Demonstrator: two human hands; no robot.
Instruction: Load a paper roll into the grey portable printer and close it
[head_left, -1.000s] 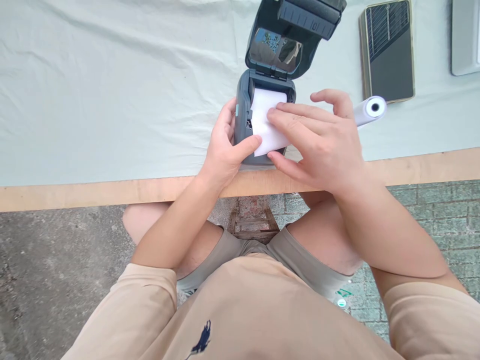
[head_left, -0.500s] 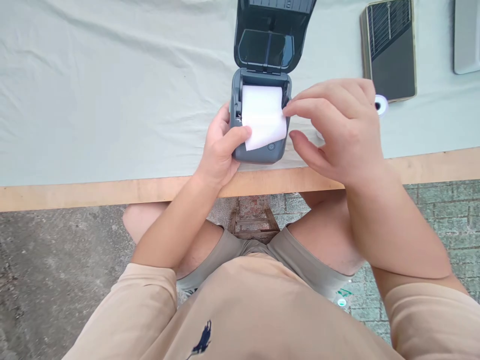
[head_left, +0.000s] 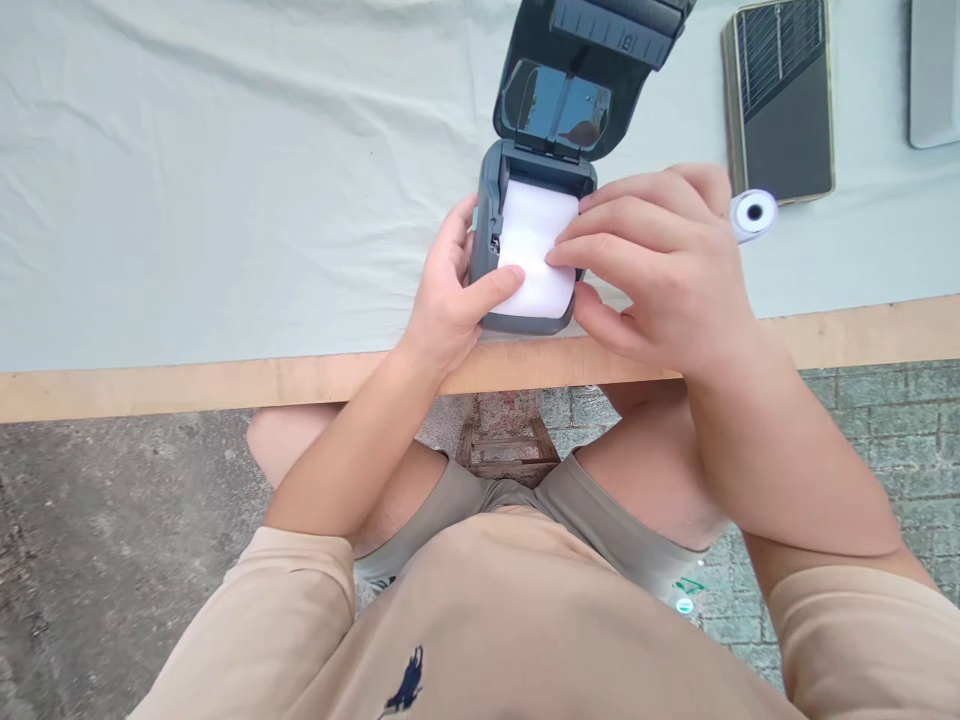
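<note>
A small dark grey printer stands near the table's front edge with its lid swung open away from me. A white paper strip runs from its roll bay down over the front. My left hand wraps the printer's left side, thumb pressing on the paper's lower left corner. My right hand reaches in from the right, its fingertips pressing the paper's right edge and its thumb at the printer's lower right corner.
A spare white paper roll lies just right of my right hand. Behind it is a dark phone-like device, and a grey object sits at the far right edge. A pale cloth covers the wooden table.
My right hand dropped back onto the paper and flattened it over the printer's front. The printer turned slightly, its lid now leaning to the right. My left hand kept its grip.
</note>
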